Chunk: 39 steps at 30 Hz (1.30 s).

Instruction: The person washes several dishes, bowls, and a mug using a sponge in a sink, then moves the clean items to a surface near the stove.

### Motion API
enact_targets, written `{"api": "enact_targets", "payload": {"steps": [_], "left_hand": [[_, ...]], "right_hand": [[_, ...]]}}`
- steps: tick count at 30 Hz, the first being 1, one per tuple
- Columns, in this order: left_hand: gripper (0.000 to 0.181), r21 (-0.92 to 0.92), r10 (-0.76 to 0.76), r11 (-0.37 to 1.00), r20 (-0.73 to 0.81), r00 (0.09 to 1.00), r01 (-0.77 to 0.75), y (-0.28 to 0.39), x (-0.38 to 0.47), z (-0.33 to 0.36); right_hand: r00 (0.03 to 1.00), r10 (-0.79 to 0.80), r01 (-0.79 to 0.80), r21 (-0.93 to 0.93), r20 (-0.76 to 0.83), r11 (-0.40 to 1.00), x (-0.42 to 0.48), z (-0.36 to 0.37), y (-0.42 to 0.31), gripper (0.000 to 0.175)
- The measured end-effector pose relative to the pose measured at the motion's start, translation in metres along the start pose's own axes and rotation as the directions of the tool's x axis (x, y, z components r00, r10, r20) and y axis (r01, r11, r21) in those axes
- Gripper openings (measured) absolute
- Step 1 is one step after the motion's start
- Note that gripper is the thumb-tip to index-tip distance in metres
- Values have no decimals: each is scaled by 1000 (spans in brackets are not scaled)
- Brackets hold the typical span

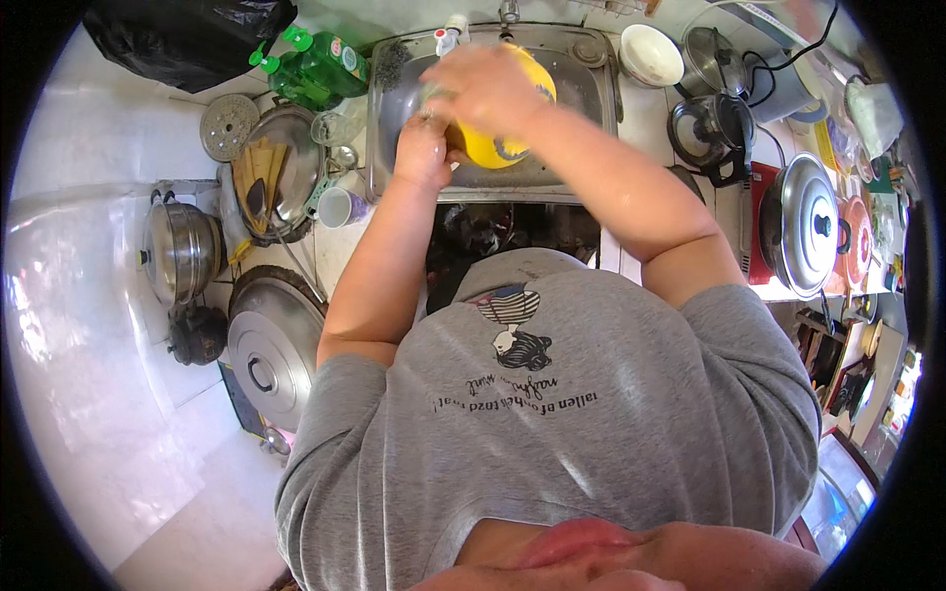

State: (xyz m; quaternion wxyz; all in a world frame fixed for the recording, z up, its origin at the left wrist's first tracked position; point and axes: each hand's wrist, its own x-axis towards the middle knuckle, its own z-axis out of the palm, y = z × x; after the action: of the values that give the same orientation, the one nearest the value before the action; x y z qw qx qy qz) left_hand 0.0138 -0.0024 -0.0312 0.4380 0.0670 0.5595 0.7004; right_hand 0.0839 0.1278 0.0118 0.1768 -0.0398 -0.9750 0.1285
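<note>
A yellow bowl point(494, 150) with dark grey markings is tilted over the metal sink point(606, 118). My left hand point(423, 154) grips it at its left side, fingers curled at the rim. Over the bowl and across my left fingertips reaches my right hand point(491, 92), blurred by motion. Something pale green shows faintly under the right fingers, too blurred to name. Just behind the hands is a white tap point(451, 35) with a red mark.
Green pump bottles point(344, 63), a glass point(330, 128) and a paper cup point(341, 207) stand left of the sink. Lidded pans point(270, 362) sit nearer on that side. On the right are a white bowl point(650, 55), a glass-lidded pot point(698, 133) and a lidded wok point(805, 225).
</note>
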Motion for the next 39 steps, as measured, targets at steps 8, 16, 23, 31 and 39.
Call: {"api": "enact_targets", "payload": {"steps": [8,16,23,31,39], "left_hand": [[29,-129,62,990,-18,998,-64,-1,-16,-1],[26,-178,15,983,-102,995,-33,-18,-3,-20],[36,-417,-2,908,53,999,24,-12,-8,-8],[16,-166,-28,986,-172,985,-1,-7,-16,5],[30,241,67,968,9,998,-68,2,-15,-19]], "right_hand": [[966,245,-191,416,-79,889,0,12,66,42],[949,-119,98,-86,-292,991,-36,13,-33,43],[823,566,-427,610,-43,667,-23,33,81,43],[919,-254,254,-41,-302,966,-24,2,-17,33],[978,-30,-63,432,206,900,-12,-14,70,28]]}}
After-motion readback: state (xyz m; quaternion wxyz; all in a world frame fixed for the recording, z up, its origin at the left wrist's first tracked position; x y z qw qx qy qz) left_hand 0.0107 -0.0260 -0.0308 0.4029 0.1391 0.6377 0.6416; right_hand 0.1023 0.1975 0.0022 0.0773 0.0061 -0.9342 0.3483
